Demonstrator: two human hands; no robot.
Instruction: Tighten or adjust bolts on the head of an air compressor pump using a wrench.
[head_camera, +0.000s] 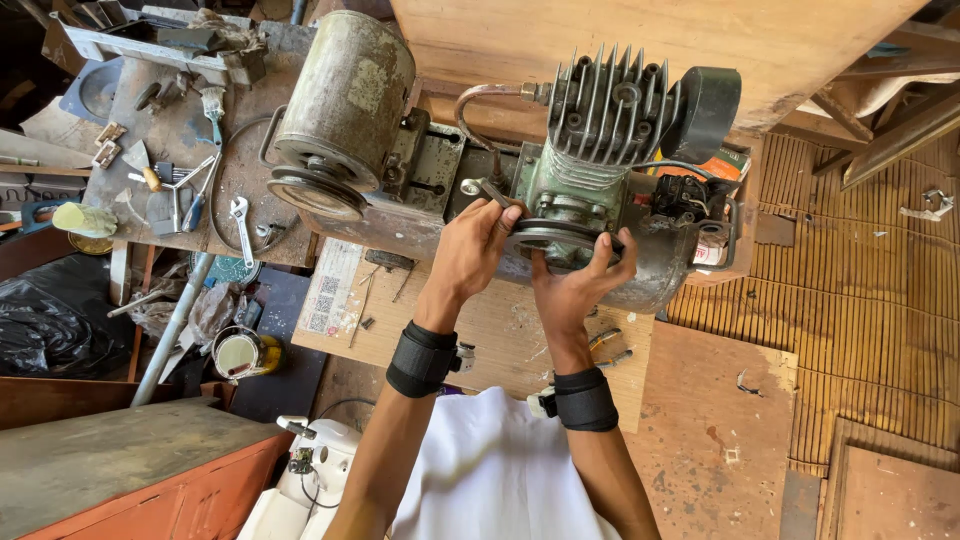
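The air compressor (520, 190) lay across a plywood counter (500, 330), a worn machine with dull, rust-flecked metal all over. At its left end sat a cylindrical electric motor (345, 95), grey-green and patchy, with a grooved pulley (318, 190) on its face. At the right end stood the pump, its cylinder head (610, 105) dark and ribbed with upright cooling fins above a pale green crankcase (560, 185); a thin bent copper pipe (475, 110) curved from the head down toward the base, and a black round air filter (708, 105) jutted just beside the fins. Low on the crankcase, facing the camera, was a dark round pulley wheel (545, 238). The right hand (580, 285) cupped this wheel from below, thumb and fingers spread around its rim and touching it. The left hand (475, 250) had its grip pressed together around a silver spanner (487, 190), whose ring end lay against the machine just left of the crankcase. Both wrists wore black straps. To the far left, well apart, a cluttered workbench (180, 130) carried another wrench (241, 225), a brush (213, 105) and small hand tools, with a tin can (238, 352) below it. Two screwdrivers (610, 348) lay on the plywood near the right wrist
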